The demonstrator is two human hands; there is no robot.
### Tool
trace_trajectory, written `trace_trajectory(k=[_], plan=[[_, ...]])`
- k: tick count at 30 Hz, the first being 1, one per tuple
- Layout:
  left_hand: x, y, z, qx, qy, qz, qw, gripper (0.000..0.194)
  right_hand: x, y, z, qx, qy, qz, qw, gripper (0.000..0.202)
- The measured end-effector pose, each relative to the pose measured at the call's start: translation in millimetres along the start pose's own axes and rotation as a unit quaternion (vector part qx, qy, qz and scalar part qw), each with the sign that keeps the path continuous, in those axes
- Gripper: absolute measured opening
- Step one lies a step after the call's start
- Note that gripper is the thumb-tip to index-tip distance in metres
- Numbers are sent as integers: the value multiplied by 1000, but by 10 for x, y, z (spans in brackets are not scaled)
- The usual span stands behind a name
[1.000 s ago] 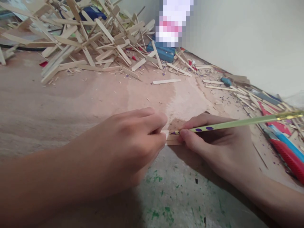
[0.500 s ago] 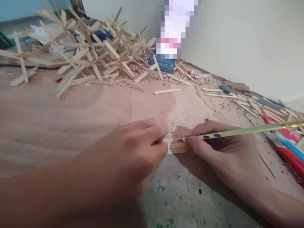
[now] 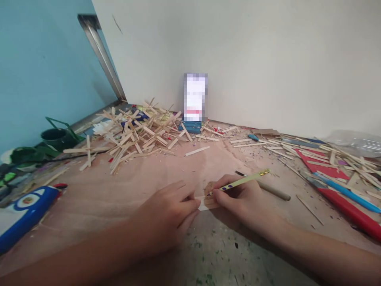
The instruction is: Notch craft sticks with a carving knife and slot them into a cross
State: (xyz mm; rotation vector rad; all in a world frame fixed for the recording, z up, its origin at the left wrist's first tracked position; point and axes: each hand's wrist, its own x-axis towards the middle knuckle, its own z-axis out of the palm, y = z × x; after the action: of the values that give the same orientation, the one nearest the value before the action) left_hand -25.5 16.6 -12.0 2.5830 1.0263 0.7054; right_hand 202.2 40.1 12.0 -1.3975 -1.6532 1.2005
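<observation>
A pale yellow-green pencil with purple dots [image 3: 242, 181] is gripped between the thumb and fingers of my right hand [image 3: 242, 198]. Its purple tip meets the edge of a flat wooden stick [image 3: 210, 201] near the front of the board. Across from it, my left hand [image 3: 174, 208] has its fingers bent and pressed together on the left end of that stick, hiding that end. Behind my right hand lies a thin brown-handled tool [image 3: 275, 190], partly covered by the hand.
A heap of crossed craft sticks [image 3: 143, 133] lies at the back left. A phone [image 3: 195, 97] leans on the wall above a blue block [image 3: 191, 126]. On the right are a red-handled tool [image 3: 348, 210], a blue pen [image 3: 347, 190] and loose sticks. A blue-white case [image 3: 28, 212] sits left.
The view has drawn back and tilted up, showing more wall and table. Both hands stay at the wooden stick, and the pencil now slants upward more steeply.
</observation>
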Motion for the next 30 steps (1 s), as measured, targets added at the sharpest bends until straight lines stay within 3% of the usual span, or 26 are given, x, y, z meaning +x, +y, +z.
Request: trace_trajectory(k=[5,12,16,20,30], plan=[[14,-9,-16,13,9,32,999,22,6,7,-16,47,20,-1,999,9],[53,-12,-90,-1,50,33,998,23,6,142,-94,92,96,31,991,23],[70,-35,-132,8,62,7,998,24,5,148,-94,91,77,40,992,25],[87,-36,-154,19,38,-1,999,25,-15,66,-88,100,53,35,993,22],[87,-100,-194,35,30,-19,999,27,-20,-39,-69,105,65,31,992,17]])
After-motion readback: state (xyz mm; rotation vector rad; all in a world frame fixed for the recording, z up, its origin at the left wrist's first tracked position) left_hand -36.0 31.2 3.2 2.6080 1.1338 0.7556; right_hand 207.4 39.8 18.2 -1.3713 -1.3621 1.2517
